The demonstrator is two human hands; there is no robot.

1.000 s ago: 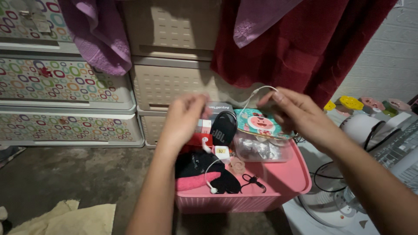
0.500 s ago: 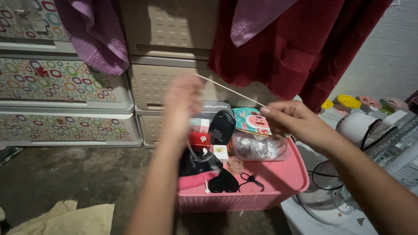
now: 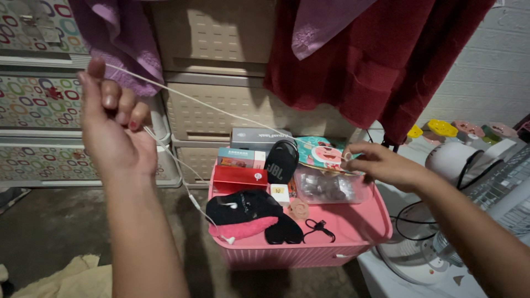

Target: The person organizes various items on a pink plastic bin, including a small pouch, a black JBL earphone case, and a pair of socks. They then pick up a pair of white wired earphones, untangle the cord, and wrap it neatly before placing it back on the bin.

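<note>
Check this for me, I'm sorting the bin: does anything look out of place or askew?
Mostly the white earphone cord: it stretches taut from the raised left hand to the right hand, while its earbuds trail over the pink bin rim. A towel droops close above the bin's contents.

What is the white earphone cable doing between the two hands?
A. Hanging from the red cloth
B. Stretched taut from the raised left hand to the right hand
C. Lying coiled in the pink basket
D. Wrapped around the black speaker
B: the white earphone cable runs in a straight line from the raised left hand down to the right hand above the pink basket.
</note>
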